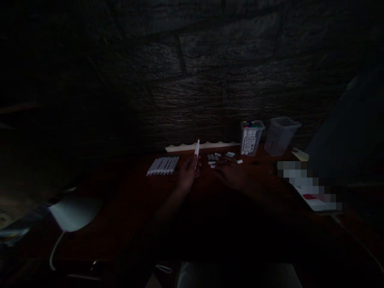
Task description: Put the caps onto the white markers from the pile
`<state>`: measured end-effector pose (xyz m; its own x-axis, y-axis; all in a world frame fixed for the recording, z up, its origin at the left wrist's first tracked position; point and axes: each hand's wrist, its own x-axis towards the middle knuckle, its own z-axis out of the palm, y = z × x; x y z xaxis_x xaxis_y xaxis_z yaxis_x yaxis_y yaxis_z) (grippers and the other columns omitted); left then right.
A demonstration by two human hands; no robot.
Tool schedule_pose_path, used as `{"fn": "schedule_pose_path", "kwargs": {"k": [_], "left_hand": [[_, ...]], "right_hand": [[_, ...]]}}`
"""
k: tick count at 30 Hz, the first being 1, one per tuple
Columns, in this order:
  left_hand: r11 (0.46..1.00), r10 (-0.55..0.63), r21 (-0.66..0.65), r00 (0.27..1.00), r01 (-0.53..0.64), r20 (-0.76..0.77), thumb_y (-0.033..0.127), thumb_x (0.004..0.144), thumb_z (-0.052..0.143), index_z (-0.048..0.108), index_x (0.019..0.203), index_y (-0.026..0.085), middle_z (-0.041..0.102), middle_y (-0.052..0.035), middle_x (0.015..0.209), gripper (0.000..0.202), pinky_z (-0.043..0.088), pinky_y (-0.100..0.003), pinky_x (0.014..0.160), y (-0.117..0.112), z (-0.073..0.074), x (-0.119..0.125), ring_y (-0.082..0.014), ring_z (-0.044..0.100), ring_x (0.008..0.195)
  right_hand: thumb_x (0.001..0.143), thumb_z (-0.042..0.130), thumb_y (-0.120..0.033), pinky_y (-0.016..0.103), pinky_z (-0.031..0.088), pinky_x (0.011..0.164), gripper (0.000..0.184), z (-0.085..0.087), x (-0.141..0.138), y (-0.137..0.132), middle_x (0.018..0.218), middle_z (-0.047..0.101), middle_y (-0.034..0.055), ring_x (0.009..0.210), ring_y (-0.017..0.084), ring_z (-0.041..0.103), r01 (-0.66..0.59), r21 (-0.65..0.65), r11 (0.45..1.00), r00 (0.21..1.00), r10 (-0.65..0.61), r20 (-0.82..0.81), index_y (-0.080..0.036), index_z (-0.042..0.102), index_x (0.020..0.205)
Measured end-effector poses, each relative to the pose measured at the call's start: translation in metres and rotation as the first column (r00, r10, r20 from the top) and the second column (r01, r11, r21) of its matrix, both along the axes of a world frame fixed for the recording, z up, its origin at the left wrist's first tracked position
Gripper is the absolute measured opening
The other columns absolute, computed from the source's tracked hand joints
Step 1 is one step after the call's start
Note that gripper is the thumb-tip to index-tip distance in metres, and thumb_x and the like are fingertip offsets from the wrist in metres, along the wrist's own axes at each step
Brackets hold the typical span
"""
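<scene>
My left hand (187,172) is closed around a white marker (197,150), held nearly upright with its orange-tipped end up. To its left, a row of several white markers (163,165) lies side by side on the table. My right hand (229,172) is palm down with its fingers apart, low over a scatter of small marker caps (231,153). Its fingertips are near or touching some caps; the dim light hides the exact contact. More caps (211,157) lie grouped just left of that hand.
Behind the right hand stands a clear plastic box (256,140) of markers with coloured ends. Another translucent box (279,138) is beside it. A pale wavy-edged strip (180,147) lies along the stone-patterned wall (204,88). A white object with a cable (75,214) sits at left.
</scene>
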<state>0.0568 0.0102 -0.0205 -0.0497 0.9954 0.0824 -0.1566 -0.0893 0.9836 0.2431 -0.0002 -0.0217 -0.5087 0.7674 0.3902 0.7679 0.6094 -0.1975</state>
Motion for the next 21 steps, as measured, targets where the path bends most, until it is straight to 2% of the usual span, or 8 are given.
{"fn": "schedule_pose_path", "kwargs": {"k": [5,9,11,13,17,19,21], "left_hand": [[0.998,-0.044,0.037,0.993,0.048,-0.106,0.054,0.075,0.067,0.062,0.098,0.019,0.057,0.0031,0.073,0.043,0.024,-0.015,0.040,-0.002,-0.001,0.001,-0.0025,0.037,0.044],[0.999,-0.012,0.040,0.968,0.023,-0.249,0.058,0.080,0.059,0.065,0.096,0.019,0.056,0.0026,0.070,0.043,0.026,-0.017,0.042,-0.003,-0.001,-0.001,-0.0052,0.039,0.047],[0.996,0.014,0.083,0.929,0.017,-0.369,0.059,0.084,0.053,0.068,0.089,0.018,0.054,0.0024,0.064,0.044,0.029,-0.018,0.044,-0.004,0.000,-0.003,-0.0075,0.041,0.050],[0.985,0.048,0.165,0.871,0.039,-0.489,0.055,0.085,0.054,0.070,0.084,0.017,0.056,0.0011,0.063,0.041,0.035,-0.020,0.051,-0.006,0.001,-0.003,-0.0106,0.048,0.056],[0.945,0.092,0.305,0.795,0.120,-0.600,0.045,0.086,0.057,0.072,0.089,0.020,0.068,-0.0013,0.080,0.029,0.044,-0.023,0.071,-0.010,0.003,-0.001,-0.0159,0.060,0.075],[0.937,0.097,0.323,0.789,0.133,-0.606,0.042,0.086,0.058,0.073,0.090,0.020,0.070,-0.0018,0.083,0.027,0.045,-0.024,0.073,-0.012,0.003,0.001,-0.0169,0.062,0.077],[0.936,0.103,0.329,0.793,0.128,-0.600,0.042,0.085,0.059,0.073,0.089,0.021,0.071,-0.0021,0.082,0.026,0.046,-0.024,0.072,-0.013,0.004,0.002,-0.0177,0.063,0.077]], "right_hand": [[0.082,0.058,-0.013,0.038,0.039,0.098,0.024,-0.001,0.006,0.004,0.108,0.068,0.0112,0.109,0.024,0.054,0.095,-0.029,0.995,0.993,-0.097,-0.062,-0.017,0.067,0.104],[0.082,0.057,-0.014,0.035,0.044,0.092,0.024,0.001,0.011,0.005,0.107,0.068,0.0111,0.102,0.023,0.059,0.120,-0.076,0.990,0.967,-0.134,-0.216,-0.017,0.067,0.104],[0.086,0.053,-0.018,0.033,0.047,0.087,0.021,0.006,0.017,0.007,0.104,0.069,0.0102,0.094,0.021,0.063,0.127,-0.095,0.987,0.920,-0.153,-0.360,-0.017,0.067,0.101],[0.091,0.048,-0.026,0.031,0.048,0.081,0.023,0.013,0.024,0.007,0.097,0.070,0.0094,0.087,0.019,0.064,0.132,-0.112,0.985,0.837,-0.171,-0.520,-0.016,0.067,0.097],[0.094,0.043,-0.044,0.029,0.049,0.072,0.038,0.024,0.034,0.006,0.084,0.070,0.0067,0.077,0.018,0.064,0.129,-0.179,0.975,0.642,-0.220,-0.734,-0.014,0.066,0.096],[0.093,0.043,-0.046,0.029,0.048,0.072,0.039,0.027,0.035,0.004,0.083,0.069,0.0055,0.077,0.018,0.064,0.089,-0.182,0.979,0.635,-0.196,-0.747,-0.015,0.066,0.095],[0.093,0.045,-0.045,0.028,0.048,0.071,0.037,0.027,0.034,0.002,0.085,0.069,0.0052,0.077,0.017,0.064,0.023,-0.192,0.981,0.670,-0.158,-0.725,-0.016,0.067,0.095]]}}
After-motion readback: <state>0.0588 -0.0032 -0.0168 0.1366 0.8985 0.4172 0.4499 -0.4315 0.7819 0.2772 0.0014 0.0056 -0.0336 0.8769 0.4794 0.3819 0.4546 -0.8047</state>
